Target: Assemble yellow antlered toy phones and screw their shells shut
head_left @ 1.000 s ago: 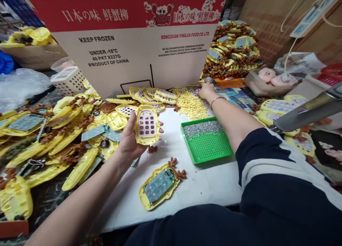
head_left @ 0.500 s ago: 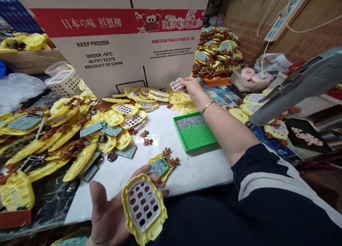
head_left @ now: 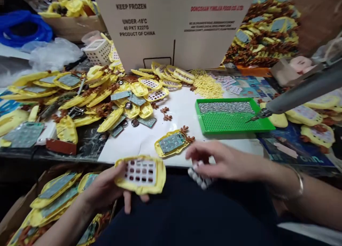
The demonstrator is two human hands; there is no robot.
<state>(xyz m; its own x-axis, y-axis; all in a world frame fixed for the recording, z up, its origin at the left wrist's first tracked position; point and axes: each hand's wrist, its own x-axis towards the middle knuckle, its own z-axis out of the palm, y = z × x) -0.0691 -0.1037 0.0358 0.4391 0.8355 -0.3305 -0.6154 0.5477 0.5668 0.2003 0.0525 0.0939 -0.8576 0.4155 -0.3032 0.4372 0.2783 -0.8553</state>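
My left hand (head_left: pixel 104 187) is closed on the edge of a yellow plastic shell (head_left: pixel 159 173), whose pale panel has rows of holes. Thumb on top and fingers beneath, it keeps the shell above my dark lap. To the right, my right hand (head_left: pixel 226 160) pinches a white rubber button pad (head_left: pixel 200 181), which hangs below the fingers, apart from the shell. Between and beyond both hands, on the white work surface, lies an open yellow half-shell (head_left: pixel 157 149) containing a grey-green circuit board (head_left: pixel 171 142) and brown antler-like pieces (head_left: pixel 187 133).
A green tray (head_left: pixel 227 128) of small metal screws lies ahead. An electric screwdriver (head_left: pixel 301 89) juts in from the right. Yellow shells and boards pile up left (head_left: pixel 88 100). Behind stand a white carton (head_left: pixel 171 28) and yellow buttons (head_left: pixel 207 83). A box of shells (head_left: pixel 56 196) sits below left.
My right hand has come back from behind the tray to near my lap with the button pad. My left hand has turned the shell sideways. The view has tilted down and swung left.
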